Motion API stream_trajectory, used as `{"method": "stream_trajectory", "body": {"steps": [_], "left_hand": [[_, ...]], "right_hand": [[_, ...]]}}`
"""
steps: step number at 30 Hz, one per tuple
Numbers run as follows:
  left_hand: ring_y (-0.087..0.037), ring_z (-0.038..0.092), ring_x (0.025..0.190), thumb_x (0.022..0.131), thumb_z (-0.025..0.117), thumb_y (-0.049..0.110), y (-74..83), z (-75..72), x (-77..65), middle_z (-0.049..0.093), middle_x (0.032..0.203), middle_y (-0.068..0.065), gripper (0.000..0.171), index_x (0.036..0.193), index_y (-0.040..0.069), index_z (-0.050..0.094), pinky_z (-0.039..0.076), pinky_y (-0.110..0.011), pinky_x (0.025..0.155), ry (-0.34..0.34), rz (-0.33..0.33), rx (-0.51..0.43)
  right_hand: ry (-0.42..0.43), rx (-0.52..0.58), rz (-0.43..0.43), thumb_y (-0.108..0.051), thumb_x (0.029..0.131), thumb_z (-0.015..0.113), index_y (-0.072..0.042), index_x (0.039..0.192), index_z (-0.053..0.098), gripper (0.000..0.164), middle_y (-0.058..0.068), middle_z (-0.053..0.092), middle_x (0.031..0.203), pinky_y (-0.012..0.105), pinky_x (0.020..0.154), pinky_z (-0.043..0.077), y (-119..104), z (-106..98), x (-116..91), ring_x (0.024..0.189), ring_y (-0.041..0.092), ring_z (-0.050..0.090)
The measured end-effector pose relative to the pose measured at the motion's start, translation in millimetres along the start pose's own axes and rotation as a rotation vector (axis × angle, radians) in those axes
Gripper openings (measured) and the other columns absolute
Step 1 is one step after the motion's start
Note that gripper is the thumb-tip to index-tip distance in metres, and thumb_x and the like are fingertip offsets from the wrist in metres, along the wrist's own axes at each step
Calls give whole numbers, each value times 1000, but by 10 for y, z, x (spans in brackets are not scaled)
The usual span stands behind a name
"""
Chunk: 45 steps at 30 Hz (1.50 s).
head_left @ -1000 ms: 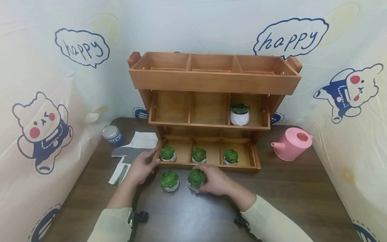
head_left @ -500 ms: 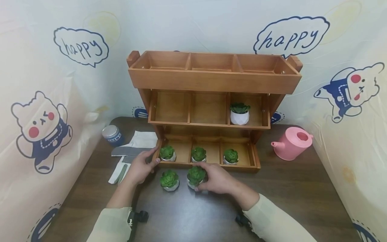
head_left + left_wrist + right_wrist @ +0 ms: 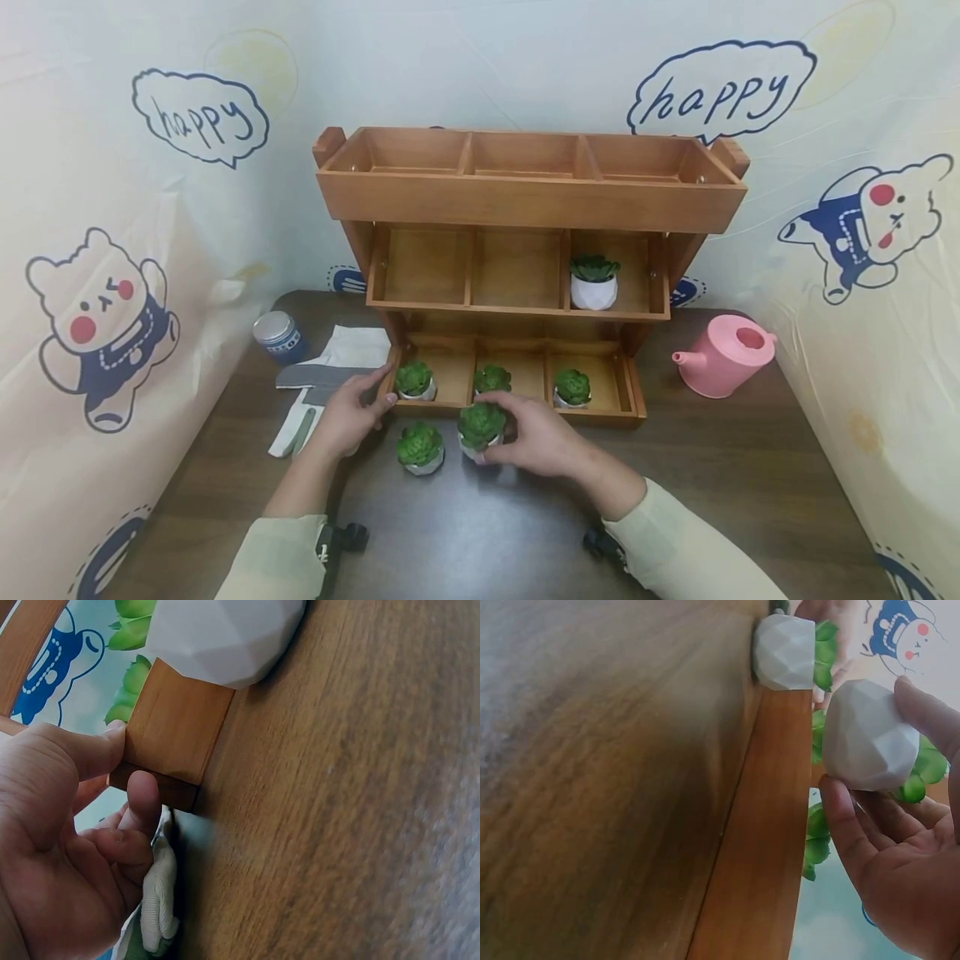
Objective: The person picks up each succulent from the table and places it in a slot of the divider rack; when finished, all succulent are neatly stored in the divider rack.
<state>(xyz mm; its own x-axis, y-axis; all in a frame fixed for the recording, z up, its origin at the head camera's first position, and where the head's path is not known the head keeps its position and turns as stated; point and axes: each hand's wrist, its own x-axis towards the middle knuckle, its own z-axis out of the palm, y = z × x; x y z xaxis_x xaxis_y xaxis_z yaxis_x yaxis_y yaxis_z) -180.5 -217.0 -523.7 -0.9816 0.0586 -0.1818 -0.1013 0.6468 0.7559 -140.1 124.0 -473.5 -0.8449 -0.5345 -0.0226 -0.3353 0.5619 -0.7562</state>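
My right hand holds a small potted succulent between thumb and fingers, in front of the wooden plant rack. In the right wrist view its white faceted pot is raised off the table. My left hand grips the left end of the rack's bottom tier; the left wrist view shows the thumb on the wooden corner. A second potted succulent stands on the table between my hands. Bottom-tier compartments hold a left succulent, a middle succulent, partly hidden, and a right succulent.
A larger white-potted succulent sits in the middle tier's right compartment. To the right stands a pink watering can. On the left are a blue jar with a silvery lid and white-and-grey gloves. A printed cloth surrounds the table.
The succulent in my right hand has risen from the table and shifted slightly left and toward the rack. My left hand stays at the rack's corner.
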Motion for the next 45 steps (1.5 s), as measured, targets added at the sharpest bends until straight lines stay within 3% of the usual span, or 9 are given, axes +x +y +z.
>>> {"method": "stream_trajectory", "body": {"steps": [11,22,26,37,45], "left_hand": [[-23,67,65,101,69,32,-3,6,4,52,137,-17,63,159,30,44,52,-39,68,8,11,14],[-22,66,64,102,68,31,-3,9,-8,51,139,-20,63,159,26,44,52,-38,66,13,28,11],[-22,67,64,102,69,30,-13,10,-4,51,140,-19,63,159,26,44,52,-37,66,15,29,12],[-23,66,64,101,69,30,-7,16,-5,51,138,-17,62,159,28,45,53,-39,64,16,22,-1],[-24,66,64,101,70,31,-23,6,-7,51,139,-17,62,158,30,45,53,-39,62,13,11,-23]], "right_hand": [[79,90,6,-44,79,90,-24,144,57,76,-6,72,105,35,80,58,-62,-96,2,90,10,69],[180,137,-40,-39,79,92,-20,142,60,73,-4,74,105,45,82,60,-172,-197,43,87,17,71],[190,160,-44,-38,79,92,-19,143,59,74,-2,72,109,41,82,61,-233,-255,58,89,20,72],[258,116,-34,-40,79,92,-23,143,60,73,-6,72,110,45,81,58,-361,-414,95,91,19,70],[308,77,-74,-39,78,92,-21,141,62,72,-6,71,107,35,79,57,-462,-570,115,91,19,67]]}}
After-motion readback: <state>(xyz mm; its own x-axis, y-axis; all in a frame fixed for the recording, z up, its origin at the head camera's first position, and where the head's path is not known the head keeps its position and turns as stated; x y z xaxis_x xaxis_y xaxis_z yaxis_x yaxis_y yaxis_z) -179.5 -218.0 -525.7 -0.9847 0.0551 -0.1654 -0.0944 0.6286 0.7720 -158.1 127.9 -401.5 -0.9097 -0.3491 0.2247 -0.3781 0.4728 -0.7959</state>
